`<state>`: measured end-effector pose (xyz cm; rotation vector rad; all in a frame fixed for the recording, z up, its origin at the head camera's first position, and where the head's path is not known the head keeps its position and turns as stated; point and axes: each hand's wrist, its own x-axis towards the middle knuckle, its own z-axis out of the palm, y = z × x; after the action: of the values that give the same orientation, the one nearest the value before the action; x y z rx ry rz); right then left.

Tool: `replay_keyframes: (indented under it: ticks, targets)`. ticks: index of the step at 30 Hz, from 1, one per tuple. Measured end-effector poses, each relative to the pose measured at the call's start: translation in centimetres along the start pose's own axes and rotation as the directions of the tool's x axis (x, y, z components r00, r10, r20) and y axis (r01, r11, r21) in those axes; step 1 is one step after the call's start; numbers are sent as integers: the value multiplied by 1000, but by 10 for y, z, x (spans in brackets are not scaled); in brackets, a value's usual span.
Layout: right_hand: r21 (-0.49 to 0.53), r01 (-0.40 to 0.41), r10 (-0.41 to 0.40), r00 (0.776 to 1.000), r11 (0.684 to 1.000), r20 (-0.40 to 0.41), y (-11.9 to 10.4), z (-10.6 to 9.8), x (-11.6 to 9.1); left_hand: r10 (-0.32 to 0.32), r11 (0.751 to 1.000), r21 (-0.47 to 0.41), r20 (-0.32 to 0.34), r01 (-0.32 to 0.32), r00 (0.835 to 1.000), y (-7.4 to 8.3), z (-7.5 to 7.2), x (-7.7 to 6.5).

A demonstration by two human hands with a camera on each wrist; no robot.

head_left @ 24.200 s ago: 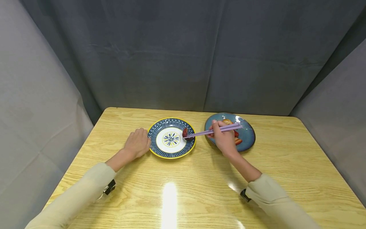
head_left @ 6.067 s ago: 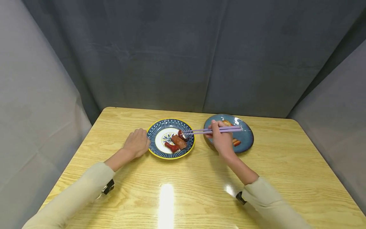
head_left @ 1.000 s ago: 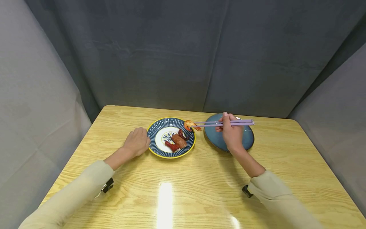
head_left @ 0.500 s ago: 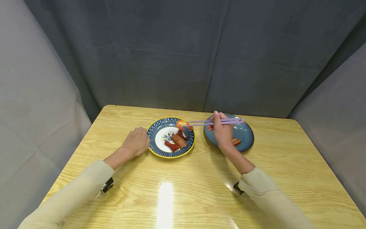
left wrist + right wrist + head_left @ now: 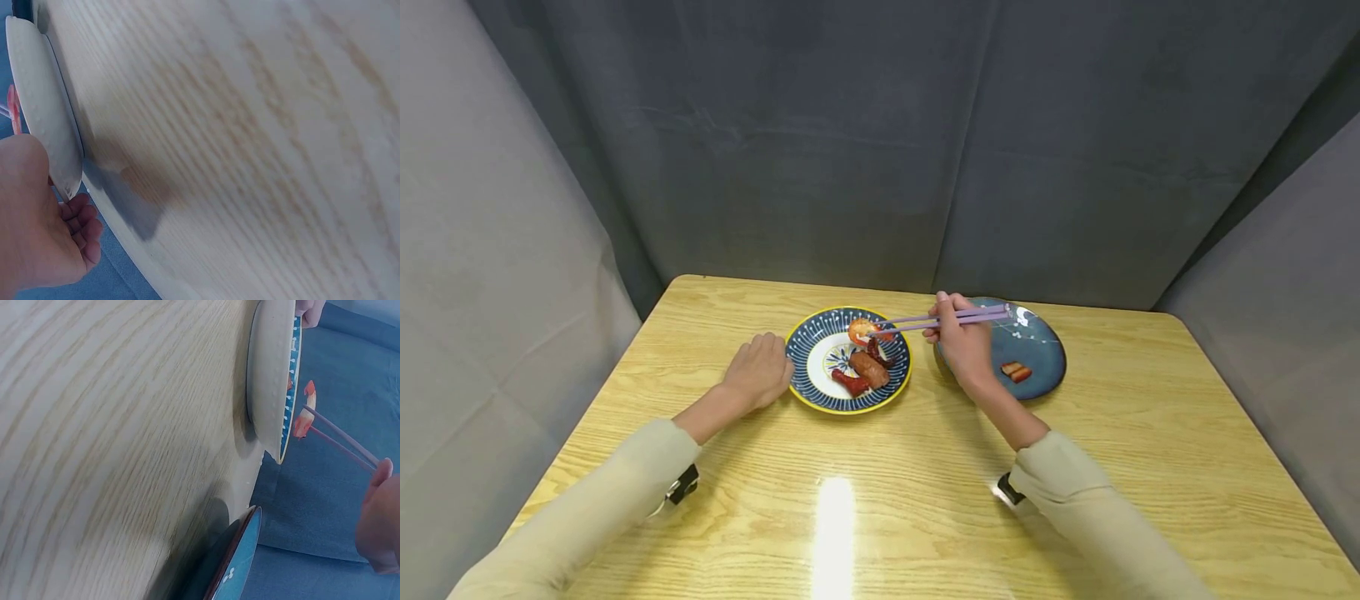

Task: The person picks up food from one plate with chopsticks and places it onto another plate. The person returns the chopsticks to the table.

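Note:
My left hand (image 5: 754, 372) grips the left rim of the round patterned plate (image 5: 805, 358), its fingers curled at the edge in the left wrist view. My right hand (image 5: 964, 346) holds a pair of lilac chopsticks (image 5: 977, 315). Their tips pinch an orange cooked shrimp (image 5: 860, 331), which hangs just above the plate's rim in the right wrist view (image 5: 305, 419). On this plate lie a small red drumstick (image 5: 850, 384), a brown piece of meat (image 5: 871, 370) and a dark red piece of food (image 5: 878, 351).
To the right, a blue oval plate (image 5: 1037, 354) bears a striped red and pale piece of meat (image 5: 1016, 371). Both plates stand on a light wooden table (image 5: 925, 500). Behind it hangs a dark grey curtain (image 5: 820, 167).
My right hand has moved left, carrying the shrimp in the chopsticks from the patterned plate's right edge to over its upper part. The striped meat has come into view. My left hand stays put.

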<state>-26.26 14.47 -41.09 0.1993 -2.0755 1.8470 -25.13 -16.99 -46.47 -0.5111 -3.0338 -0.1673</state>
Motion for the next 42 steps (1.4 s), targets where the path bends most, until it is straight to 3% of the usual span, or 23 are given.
replay_keyframes:
  ticks: [5, 13, 32, 42]
  targets:
    - [-103, 10, -7, 999, 995, 35, -1, 4, -1, 15, 1000, 7, -15, -15, 1000, 0, 0, -1]
    - [-149, 65, -55, 996, 987, 69, -2, 9, 2, 18, 1000, 5, -24, -18, 1000, -1, 1, 0]
    - [-135, 133, -115, 985, 982, 130, 1, 20, 10, 3, 1000, 0, 0, -3, 1000, 0, 0, 1]
    - [-159, 111, -89, 986, 981, 143, 0, 22, 14, 10, 1000, 5, 3, -10, 1000, -1, 1, 0]
